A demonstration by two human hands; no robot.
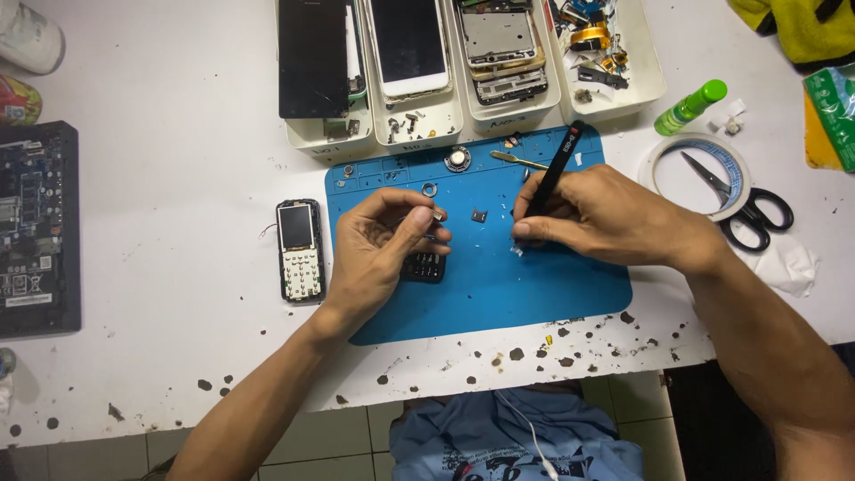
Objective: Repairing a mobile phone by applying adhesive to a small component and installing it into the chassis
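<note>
A blue work mat (534, 285) fills mid-frame, catching loose parts. Above it, white trays (646, 89) sort stripped phones. The right hand (606, 218) closes pen-like around black tweezers (552, 174), tip pressed down for control. The left hand (378, 245) pinches a small dark keypad piece (423, 265), steadying it centre-left.

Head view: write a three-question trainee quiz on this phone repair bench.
1. True or false: the right hand holds black tweezers over the blue mat.
2. What lies inside the tape roll? A) scissors B) a screwdriver C) a phone
3. Fill in: the keypad phone lies to the ___ of the mat, in the picture.

Key: 1 true; 2 A, the scissors; 3 left.
</note>
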